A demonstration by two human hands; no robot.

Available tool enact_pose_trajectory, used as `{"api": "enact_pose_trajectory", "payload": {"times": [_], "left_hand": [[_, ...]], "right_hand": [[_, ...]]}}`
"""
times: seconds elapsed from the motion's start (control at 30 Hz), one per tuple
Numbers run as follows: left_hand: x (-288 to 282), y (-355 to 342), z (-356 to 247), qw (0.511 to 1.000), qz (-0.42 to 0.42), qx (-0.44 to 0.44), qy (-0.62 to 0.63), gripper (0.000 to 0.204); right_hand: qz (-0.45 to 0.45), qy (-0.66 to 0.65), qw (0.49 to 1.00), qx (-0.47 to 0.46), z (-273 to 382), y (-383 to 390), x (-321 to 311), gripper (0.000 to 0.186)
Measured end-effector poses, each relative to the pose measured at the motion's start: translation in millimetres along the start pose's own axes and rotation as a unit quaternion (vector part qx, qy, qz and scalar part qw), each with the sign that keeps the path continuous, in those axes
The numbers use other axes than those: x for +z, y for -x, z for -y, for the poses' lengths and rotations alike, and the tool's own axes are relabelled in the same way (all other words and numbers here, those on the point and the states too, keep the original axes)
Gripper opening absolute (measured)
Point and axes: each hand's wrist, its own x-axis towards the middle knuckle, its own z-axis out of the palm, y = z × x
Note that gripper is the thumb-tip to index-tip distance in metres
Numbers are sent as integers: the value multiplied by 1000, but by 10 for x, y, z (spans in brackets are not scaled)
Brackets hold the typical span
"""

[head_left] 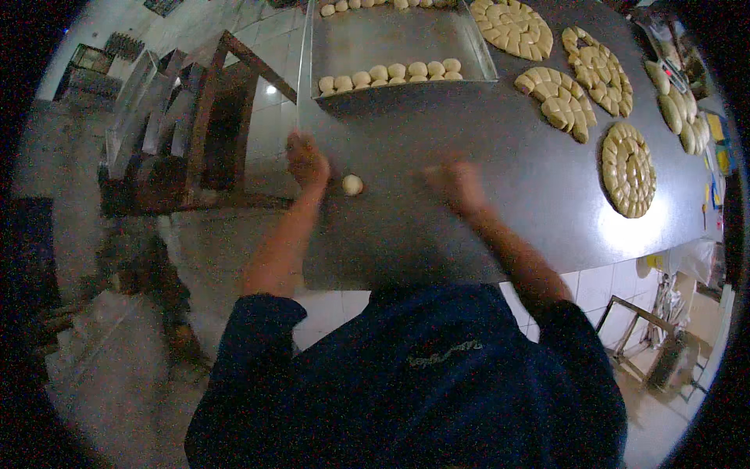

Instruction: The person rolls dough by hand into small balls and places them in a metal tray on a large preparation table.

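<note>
A single dough ball lies on the steel table, between my hands. My left hand is just left of it, at the table's side edge, its fingers partly curled and blurred; I cannot tell whether they hold anything. My right hand is right of the ball over the steel surface, smeared by motion, so its fingers are unclear. Beyond them stands a metal tray with rows of dough balls along its near and far sides.
Several scored dough rounds and pieces cover the table's right side, with long pale loaves at the far right edge. Left of the table are a rusty metal rack and tiled flooring. A metal frame stands low at right.
</note>
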Motion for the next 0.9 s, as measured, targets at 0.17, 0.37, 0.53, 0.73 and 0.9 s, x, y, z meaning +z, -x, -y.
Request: {"api": "enact_pose_trajectory", "payload": {"times": [0.17,0.37,0.53,0.73,0.9], "left_hand": [[-75,-26,-318,992,-26,102,67,81],[-194,-254,-644,995,98,4,-27,98],[-2,-368,-540,993,115,27,-16,108],[10,-305,-289,992,118,29,-27,112],[32,-290,-828,981,191,30,5,113]], "right_hand": [[144,-96,982,-78,1183,-84,641,35],[-152,-14,988,30,261,-1366,-898,33],[-144,310,939,43,-58,-2319,-1439,33],[74,252,957,125,211,-2491,-1085,44],[114,540,832,-51,-494,-2318,-1327,67]]}}
